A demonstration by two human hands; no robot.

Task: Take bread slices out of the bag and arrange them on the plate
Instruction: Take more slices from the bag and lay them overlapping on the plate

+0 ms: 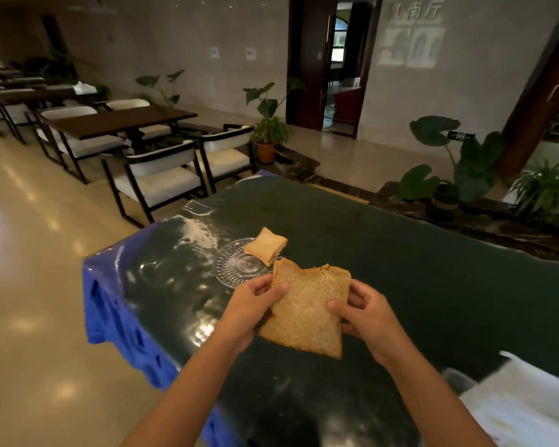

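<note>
Both hands, left hand (255, 301) and right hand (365, 311), gripping a brown bread slice (307, 311), small piece (265, 245) on glass plate (236, 269), dark table (400, 253)

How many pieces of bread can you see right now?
2. One bread slice is held above the table by both hands, left hand and right hand. A smaller bread piece lies on the far edge of the glass plate. More could be out of view.
</note>
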